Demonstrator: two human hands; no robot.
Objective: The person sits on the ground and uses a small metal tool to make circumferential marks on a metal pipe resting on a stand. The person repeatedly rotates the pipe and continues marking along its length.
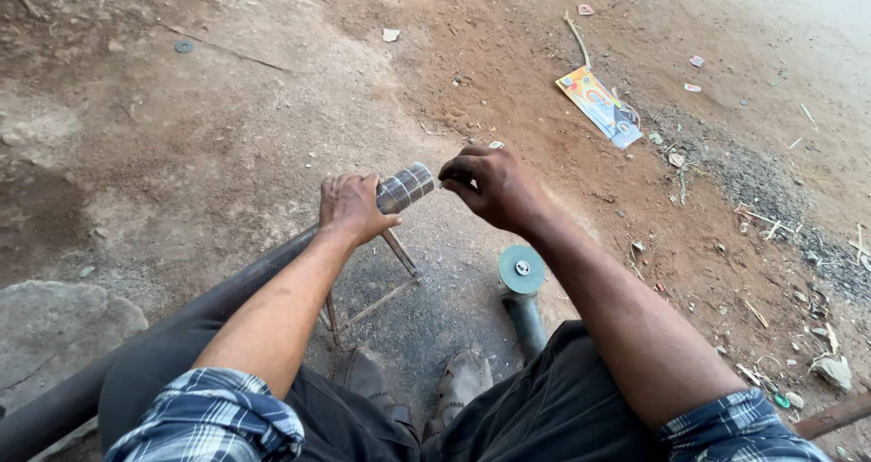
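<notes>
Dusty littered ground surrounds an angle grinder [523,285] below; left hand [349,206] grips a metal cylinder [405,187], right hand [490,185] pinching its end.

Short shiny metal pipe end [405,187], grey, tilted upward right, above dirt ground

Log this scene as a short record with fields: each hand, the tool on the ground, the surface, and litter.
Left hand: grips a short metal cylinder, held level
Right hand: fingertips pinched at the cylinder's free end
Tool: angle grinder lying on the ground between the knees, disc facing up
Support: thin metal stand under the left hand
Surface: bare dirt ground
Litter: flattened colourful wrapper, upper right
</notes>
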